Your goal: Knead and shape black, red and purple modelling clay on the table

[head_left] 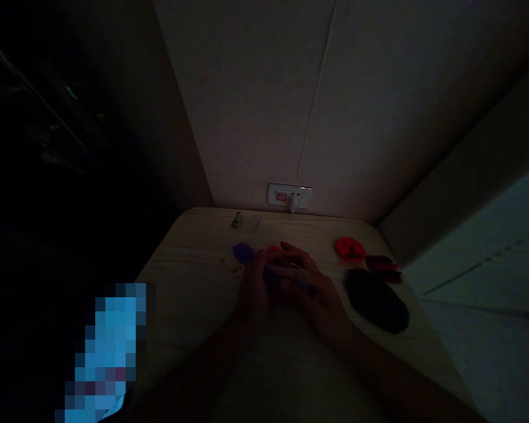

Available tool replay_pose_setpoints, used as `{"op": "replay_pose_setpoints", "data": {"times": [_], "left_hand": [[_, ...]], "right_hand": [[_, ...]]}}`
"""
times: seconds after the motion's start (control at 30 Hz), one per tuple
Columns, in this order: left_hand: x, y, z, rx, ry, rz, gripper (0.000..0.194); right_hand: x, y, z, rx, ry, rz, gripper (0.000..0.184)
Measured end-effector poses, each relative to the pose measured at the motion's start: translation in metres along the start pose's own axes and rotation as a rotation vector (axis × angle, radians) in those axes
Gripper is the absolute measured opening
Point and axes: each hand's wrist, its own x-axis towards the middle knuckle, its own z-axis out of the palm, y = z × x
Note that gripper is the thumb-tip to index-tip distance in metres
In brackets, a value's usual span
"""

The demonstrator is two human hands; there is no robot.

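Note:
In dim light, my left hand [253,294] and my right hand [315,294] meet over the wooden tabletop. Between them is a lump of purple modelling clay [272,279], partly hidden by the fingers. My left hand curves round its left side, and the bent fingers of my right hand press on it from above and the right. Just beyond the fingertips a bit of red clay [273,249] shows. A smaller flat purple clay piece [244,252] lies to the left of my left hand.
To the right lie a red disc [350,249] with dark face-like marks, a dark red piece [383,268] and a black oval object [377,301]. A wall socket [290,195] with a plug sits behind the table [189,252]. A bright pixelated screen [110,346] is at lower left.

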Motion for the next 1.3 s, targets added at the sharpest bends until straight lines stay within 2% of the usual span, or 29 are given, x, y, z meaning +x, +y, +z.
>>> {"op": "replay_pose_setpoints", "data": {"times": [0.17, 0.27, 0.37, 0.5, 0.6, 0.73, 0.83, 0.93, 1.1, 1.23, 1.3], "left_hand": [[-0.001, 0.002, 0.0, -0.032, 0.025, -0.077, 0.062], [-0.004, 0.005, -0.001, -0.133, -0.095, -0.071, 0.058], [-0.007, 0.009, -0.002, -0.088, -0.198, 0.041, 0.056], [-0.009, 0.013, -0.002, 0.124, -0.244, 0.244, 0.057], [-0.008, 0.014, -0.003, 0.178, -0.252, 0.28, 0.057], [-0.006, 0.009, -0.007, 0.197, -0.234, 0.251, 0.048], [-0.007, 0.008, -0.006, 0.152, -0.229, 0.203, 0.046], [-0.009, 0.01, -0.004, 0.081, -0.235, 0.209, 0.043], [-0.011, 0.014, -0.001, 0.068, -0.196, 0.201, 0.049], [-0.01, 0.016, -0.002, 0.069, -0.162, 0.2, 0.051], [-0.008, 0.017, -0.001, 0.067, -0.141, 0.181, 0.046]], "right_hand": [[0.003, 0.01, -0.001, 0.121, 0.002, 0.062, 0.024], [0.005, 0.014, 0.0, 0.275, 0.071, 0.185, 0.027], [0.008, 0.015, -0.001, 0.54, 0.084, 0.323, 0.031], [0.01, 0.014, -0.006, 0.761, 0.077, 0.426, 0.021], [0.01, 0.013, -0.012, 0.776, 0.1, 0.439, 0.019], [0.01, 0.008, -0.012, 0.791, 0.074, 0.45, 0.018], [0.01, 0.006, -0.01, 0.854, 0.037, 0.485, 0.018], [0.01, 0.007, -0.008, 0.865, 0.008, 0.51, 0.021], [0.008, 0.012, -0.003, 0.852, -0.041, 0.481, 0.028], [0.007, 0.012, 0.001, 0.722, -0.035, 0.414, 0.029], [0.008, 0.013, -0.001, 0.602, -0.026, 0.38, 0.033]]}}
